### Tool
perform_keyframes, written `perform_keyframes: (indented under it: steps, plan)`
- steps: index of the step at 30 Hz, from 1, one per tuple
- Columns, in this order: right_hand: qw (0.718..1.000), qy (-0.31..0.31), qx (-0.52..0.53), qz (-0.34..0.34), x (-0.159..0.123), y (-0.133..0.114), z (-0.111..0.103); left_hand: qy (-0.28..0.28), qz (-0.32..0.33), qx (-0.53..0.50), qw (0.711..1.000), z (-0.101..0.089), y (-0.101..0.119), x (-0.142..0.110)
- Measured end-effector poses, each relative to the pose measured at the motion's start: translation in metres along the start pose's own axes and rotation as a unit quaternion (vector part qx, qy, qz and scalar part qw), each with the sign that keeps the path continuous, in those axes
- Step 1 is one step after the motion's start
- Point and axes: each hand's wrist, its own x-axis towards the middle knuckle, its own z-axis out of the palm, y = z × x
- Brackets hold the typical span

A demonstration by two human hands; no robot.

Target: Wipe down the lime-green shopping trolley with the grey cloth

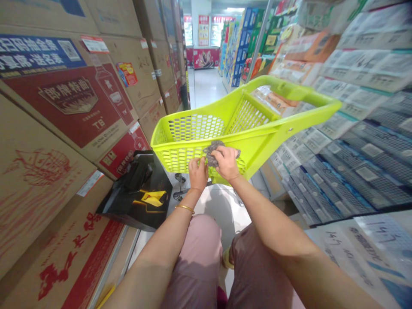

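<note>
A lime-green plastic shopping cart (267, 141) with a perforated basket stands crosswise in front of my knees, its handle to the right. My right hand (227, 163) is closed around a crumpled dark grey cloth (213, 151) and presses it against the cart's near side wall. Just left of it, my left hand (198, 172) has its fingers curled onto the perforated panel, with the fingertips at the slots. A gold bracelet (185, 209) circles my left wrist. The part of the cart wall behind the cloth is hidden.
Stacked cardboard cartons (74, 98) line the left side. A black bag (138, 193) with a yellow piece on it stands on the floor beside them. Shelves of packaged goods (347, 146) rise close on the right. An aisle floor (209, 88) runs away behind the cart.
</note>
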Motion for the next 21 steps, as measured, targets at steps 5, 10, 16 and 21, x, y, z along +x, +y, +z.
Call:
perform_keyframes:
  steps: [5,10,16,21]
  plan:
    - [0.995,-0.090,-0.006,-0.046,-0.021,0.004,0.019,0.009,0.004,0.006,1.000,0.001,-0.001,0.000]
    - [0.983,-0.162,0.002,-0.089,-0.043,0.007,0.032,0.010,-0.003,0.004,1.000,0.001,-0.002,0.000]
    - [0.965,-0.216,0.001,-0.149,-0.052,0.006,0.038,0.019,-0.008,0.001,1.000,0.000,0.000,0.000]
    - [0.975,-0.185,-0.007,-0.124,-0.031,0.003,0.022,0.016,-0.008,-0.004,1.000,0.000,-0.002,0.000]
